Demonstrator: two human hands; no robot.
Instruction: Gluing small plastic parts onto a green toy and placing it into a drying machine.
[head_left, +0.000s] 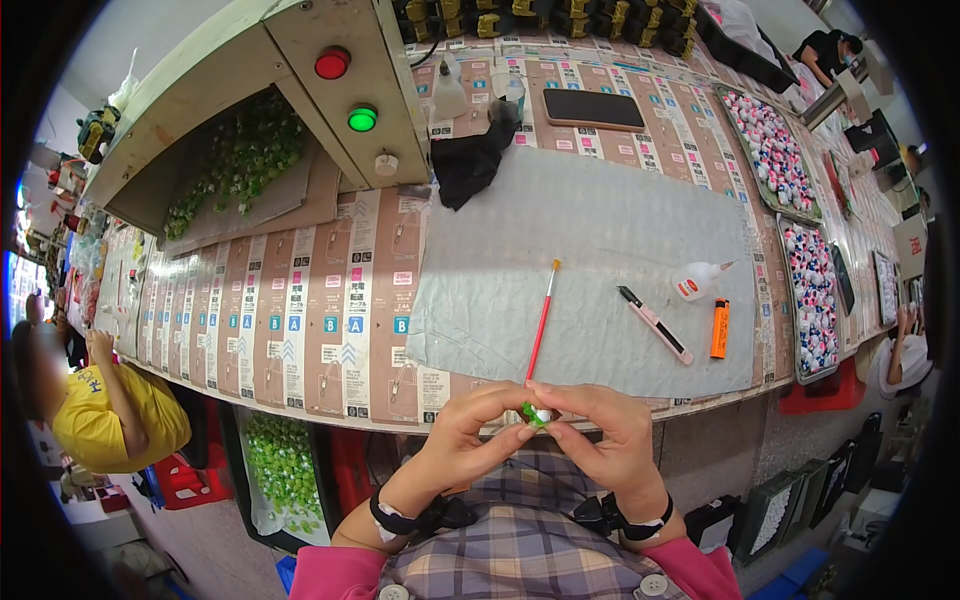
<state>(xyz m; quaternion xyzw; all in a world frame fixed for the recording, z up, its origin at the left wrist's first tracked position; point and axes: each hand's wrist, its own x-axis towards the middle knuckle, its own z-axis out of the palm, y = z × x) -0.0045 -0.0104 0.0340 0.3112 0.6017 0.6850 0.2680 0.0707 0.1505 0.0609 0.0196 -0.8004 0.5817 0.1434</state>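
Between the fingertips of both hands is a small green and white piece (537, 415), partly covered by fingers; its exact kind is hard to make out. My left hand (475, 430) pinches it from the left, and my right hand (605, 432) from the right, just past the table's front edge. Beyond my hands, a red-handled paintbrush (543, 325) lies on a grey sheet (500, 230). Further right on the sheet rest a pink and black utility knife (655, 325), an orange lighter (720, 329) and a small white glue bottle (697, 281).
At the left stands a metal machine (340, 60) with red and green lights and green pieces inside. A phone (593, 109) and black cloth (470, 165) lie at the back. Trays of small coloured pieces (768, 150) line the right. Below left is a green-filled crate (285, 470); a person in yellow (115, 415) sits nearby.
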